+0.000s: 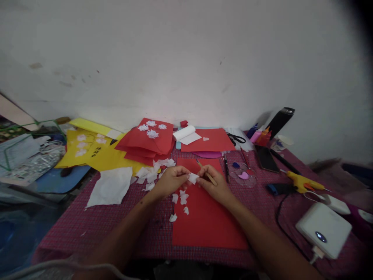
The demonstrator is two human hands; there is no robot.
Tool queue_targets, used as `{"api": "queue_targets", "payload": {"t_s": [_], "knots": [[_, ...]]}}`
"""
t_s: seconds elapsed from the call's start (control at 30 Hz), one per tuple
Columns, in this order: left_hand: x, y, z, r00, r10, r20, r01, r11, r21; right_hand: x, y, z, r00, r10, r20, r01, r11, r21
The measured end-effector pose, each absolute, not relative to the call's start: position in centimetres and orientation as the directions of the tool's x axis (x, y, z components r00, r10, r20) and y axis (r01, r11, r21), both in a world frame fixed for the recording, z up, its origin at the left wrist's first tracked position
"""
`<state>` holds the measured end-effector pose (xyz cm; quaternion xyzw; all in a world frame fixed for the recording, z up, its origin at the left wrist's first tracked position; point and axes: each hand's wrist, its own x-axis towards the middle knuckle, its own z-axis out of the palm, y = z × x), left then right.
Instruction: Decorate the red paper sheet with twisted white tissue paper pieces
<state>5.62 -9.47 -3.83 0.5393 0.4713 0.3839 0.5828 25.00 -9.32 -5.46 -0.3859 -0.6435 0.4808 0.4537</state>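
A small piece of thin white paper (192, 178) is pinched between both my hands. My left hand (172, 179) grips its left side with thumb and fingers. The right edge is in the fingertips of my right hand (215, 185), which also has a slim wooden stick (210, 179), like a pencil or brush, tucked across it. Beneath the hands lies a red sheet (208, 221). Several crumpled white scraps (183, 197) rest on its left edge and beside it. Behind my left hand is a heap of torn white paper (150, 175).
Left are a white tissue sheet (110, 186) and yellow paper (112, 158). At the back are red sheets with white flowers (159, 142), a white roll (184, 133) and black scissors (237, 138). Right are a palette (247, 182), phone (267, 158), yellow glue gun (303, 182) and white power bank (325, 229).
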Motion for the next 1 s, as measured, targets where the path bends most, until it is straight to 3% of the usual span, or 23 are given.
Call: {"api": "queue_targets", "payload": {"t_s": [0.27,0.4,0.53,0.7,0.83,1.0], "knots": [[5.2,-9.0,-4.2,0.189,0.978,-0.084,0.037,0.078,0.996,25.5,-9.2,-5.6,-0.312,0.927,0.208,0.025,0.227,-0.974],[4.6,-8.4,-4.8,0.123,0.992,-0.031,0.001,0.031,1.0,26.1,-9.9,-4.6,-0.464,0.866,0.187,0.013,0.217,-0.976],[4.4,-8.2,-5.1,0.11,0.994,-0.026,-0.01,0.028,1.0,26.2,-10.3,-4.2,-0.636,0.76,0.13,0.104,0.251,-0.962],[4.6,-8.3,-4.8,0.09,0.996,-0.025,-0.026,0.027,0.999,25.9,-9.5,-5.2,-0.429,0.864,0.263,0.155,0.358,-0.921],[4.8,-8.2,-4.8,0.066,0.998,-0.024,-0.072,0.029,0.997,26.0,-9.6,-5.2,-0.262,0.906,0.333,0.088,0.366,-0.926],[4.9,-8.1,-4.9,0.028,0.998,-0.063,-0.098,0.065,0.993,26.3,-10.7,-4.1,-0.28,0.856,0.433,0.095,0.474,-0.875]]}}
